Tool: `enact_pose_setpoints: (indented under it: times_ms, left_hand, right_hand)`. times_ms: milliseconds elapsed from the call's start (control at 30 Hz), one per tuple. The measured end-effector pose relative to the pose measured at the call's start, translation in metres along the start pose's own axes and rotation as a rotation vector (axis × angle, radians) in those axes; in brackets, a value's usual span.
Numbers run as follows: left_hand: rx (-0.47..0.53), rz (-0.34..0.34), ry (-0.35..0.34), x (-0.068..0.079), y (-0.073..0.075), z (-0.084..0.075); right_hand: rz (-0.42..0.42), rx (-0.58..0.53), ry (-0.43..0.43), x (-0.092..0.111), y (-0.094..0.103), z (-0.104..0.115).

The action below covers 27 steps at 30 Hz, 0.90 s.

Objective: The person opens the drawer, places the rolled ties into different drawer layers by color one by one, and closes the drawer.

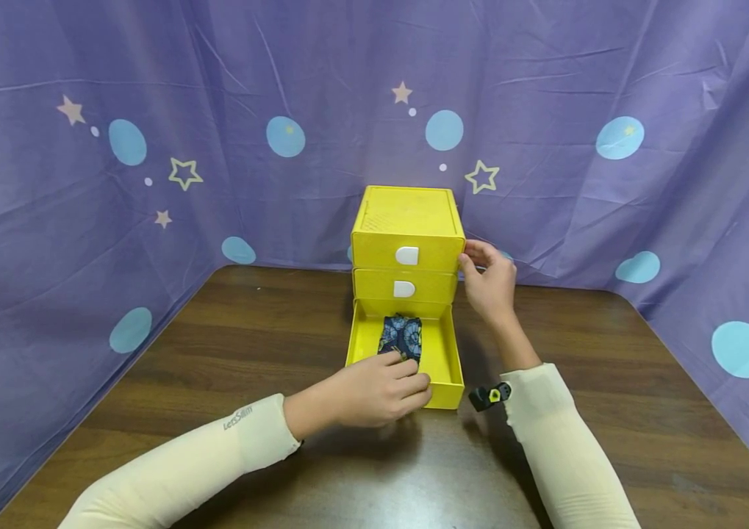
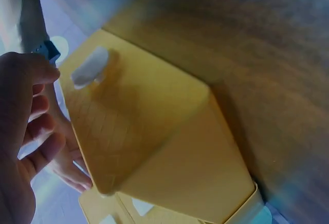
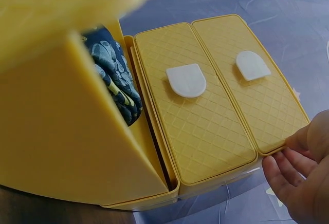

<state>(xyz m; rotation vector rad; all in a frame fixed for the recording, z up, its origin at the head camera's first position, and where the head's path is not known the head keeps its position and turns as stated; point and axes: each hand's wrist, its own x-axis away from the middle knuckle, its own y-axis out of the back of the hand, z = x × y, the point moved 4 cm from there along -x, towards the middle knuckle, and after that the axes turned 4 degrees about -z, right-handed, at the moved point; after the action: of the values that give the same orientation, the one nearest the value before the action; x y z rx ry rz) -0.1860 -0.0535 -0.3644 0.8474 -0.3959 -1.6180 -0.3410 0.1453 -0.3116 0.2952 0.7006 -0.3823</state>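
A yellow three-drawer unit [image 1: 409, 213] stands on the table with its bottom drawer [image 1: 442, 353] pulled out. Inside that drawer lies a bunched dark blue patterned cloth [image 3: 114, 72]. My left hand [image 1: 374, 389] is over the drawer's front and overlaps the cloth's near end in the head view. From the left wrist, its fingers [image 2: 41, 129] look loosely bent, with nothing between them and the thumb. My right hand [image 1: 493, 283] rests at the unit's upper right side, its thumb by the top drawer's front edge and its fingertips [image 3: 275, 170] against the side.
The top drawer and middle drawer [image 3: 175, 126] are closed, each with a white tab handle [image 3: 187, 80]. The brown wooden table [image 1: 268, 330] runs back to a purple curtain [image 1: 334, 66] printed with stars and dots. A small black device [image 1: 489, 397] sits at the right cuff.
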Motion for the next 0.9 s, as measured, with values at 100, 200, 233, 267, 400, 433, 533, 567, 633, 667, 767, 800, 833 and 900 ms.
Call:
enact_pose_setpoints:
  times_ms: [100,200,233,267,400,433,533,567,633,667,767,800,833,900]
  left_hand:
    - [-0.012,0.004,-0.035,0.002,-0.001,-0.006]
    - [-0.023,0.012,-0.066,0.003,-0.004,-0.012]
    - [-0.027,0.013,-0.078,0.004,-0.005,-0.014]
    - [-0.027,0.013,-0.089,0.005,-0.006,-0.016]
    - [-0.059,0.015,-0.150,0.007,-0.009,-0.022]
    - [-0.069,0.016,-0.165,0.007,-0.009,-0.023]
    - [-0.097,0.025,-0.201,0.008,-0.011,-0.027]
    - [-0.105,0.030,-0.207,0.009,-0.012,-0.027]
    - [-0.125,0.038,-0.217,0.009,-0.014,-0.029]
    - [-0.131,0.042,-0.218,0.009,-0.015,-0.029]
    - [-0.149,0.058,-0.212,0.009,-0.017,-0.029]
    - [-0.149,0.063,-0.208,0.009,-0.017,-0.029]
    - [-0.149,0.066,-0.202,0.009,-0.017,-0.028]
    - [-0.153,0.072,-0.193,0.008,-0.018,-0.028]
  right_hand:
    - [0.002,0.005,0.001,0.000,0.000,-0.001]
    - [0.005,0.006,0.003,0.001,0.001,-0.002]
    - [0.005,0.007,0.004,0.001,0.001,-0.001]
    - [0.005,0.006,0.006,0.001,0.001,-0.001]
    - [0.006,-0.005,0.010,0.001,0.000,0.000]
    - [0.004,-0.009,0.010,0.001,0.000,0.000]
    - [-0.001,-0.007,0.008,0.001,0.000,0.000]
    - [-0.004,-0.008,0.009,0.001,0.000,0.000]
    - [-0.005,-0.012,0.009,0.001,0.000,0.001]
    - [-0.005,-0.012,0.010,0.001,0.000,0.000]
    - [-0.003,-0.019,0.015,0.001,0.000,0.001]
    - [-0.001,-0.018,0.015,0.001,0.000,0.001]
    - [0.000,-0.015,0.014,0.001,0.000,0.001]
    - [0.002,-0.015,0.015,0.000,0.000,0.001]
